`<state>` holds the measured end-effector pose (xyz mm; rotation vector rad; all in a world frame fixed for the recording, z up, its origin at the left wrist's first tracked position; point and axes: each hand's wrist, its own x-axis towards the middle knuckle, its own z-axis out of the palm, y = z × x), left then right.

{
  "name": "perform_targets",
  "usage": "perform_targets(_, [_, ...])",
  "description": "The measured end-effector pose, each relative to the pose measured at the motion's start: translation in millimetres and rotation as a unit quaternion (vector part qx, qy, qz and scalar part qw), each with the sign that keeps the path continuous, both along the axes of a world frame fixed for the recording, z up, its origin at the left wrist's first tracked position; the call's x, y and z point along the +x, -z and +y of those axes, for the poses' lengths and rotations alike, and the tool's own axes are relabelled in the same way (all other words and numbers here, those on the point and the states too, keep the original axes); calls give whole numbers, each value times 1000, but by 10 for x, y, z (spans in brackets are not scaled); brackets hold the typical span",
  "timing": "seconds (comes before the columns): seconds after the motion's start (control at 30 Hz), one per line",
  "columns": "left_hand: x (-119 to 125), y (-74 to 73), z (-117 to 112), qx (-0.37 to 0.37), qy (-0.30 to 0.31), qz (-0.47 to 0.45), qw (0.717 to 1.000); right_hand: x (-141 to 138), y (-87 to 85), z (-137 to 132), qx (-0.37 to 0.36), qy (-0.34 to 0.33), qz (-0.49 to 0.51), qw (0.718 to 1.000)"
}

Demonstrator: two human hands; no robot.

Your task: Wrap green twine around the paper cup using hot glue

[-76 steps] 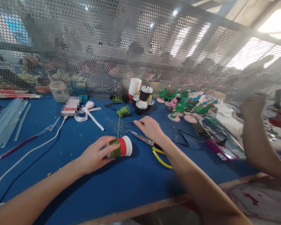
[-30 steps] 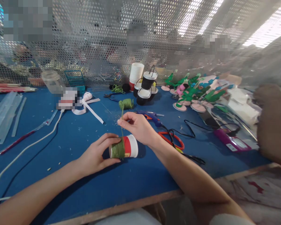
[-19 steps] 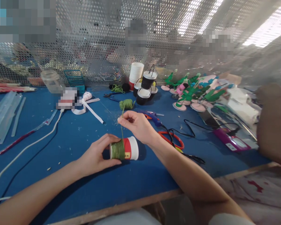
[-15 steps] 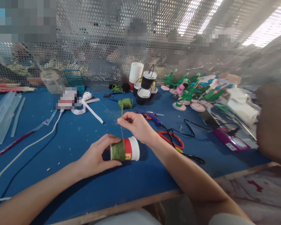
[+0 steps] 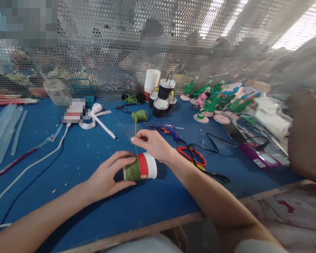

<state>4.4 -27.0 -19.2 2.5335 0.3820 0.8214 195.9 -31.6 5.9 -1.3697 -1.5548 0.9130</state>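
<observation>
A paper cup (image 5: 150, 165), white with a red band, lies on its side with its mouth to the right. Green yarn (image 5: 132, 169) wraps its base half in close turns. My left hand (image 5: 111, 173) grips the wrapped end, fingers over the top and thumb below. Just above the cup, my right hand (image 5: 151, 142) pinches the yarn strand between thumb and forefinger. That strand runs from the cup up to a small green yarn ball (image 5: 140, 115) on the table.
Behind lie a blue glue gun (image 5: 171, 130), small black-and-white buckets (image 5: 160, 106) and stacked paper cups (image 5: 152, 81). Orange-handled scissors (image 5: 192, 154) rest right of my arm, near a purple device (image 5: 259, 154). Felt plants (image 5: 213, 103) stand farther right, beside another person's arm (image 5: 305, 137). Glue sticks (image 5: 5, 131) lie left.
The cup has rolled slightly under my left hand, with less of its printed patch showing. My right hand has shifted a little downward, still pinching the strand.
</observation>
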Motion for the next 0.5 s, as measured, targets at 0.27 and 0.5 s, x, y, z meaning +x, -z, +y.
perform_targets(0.27, [-1,-18,14,98,1,2,995,2,-6,-31,-20,-5,-10,1000])
perform_targets(0.5, [21,-27,24,193,-2,-8,981,7,-13,-36,-42,-18,-34,998])
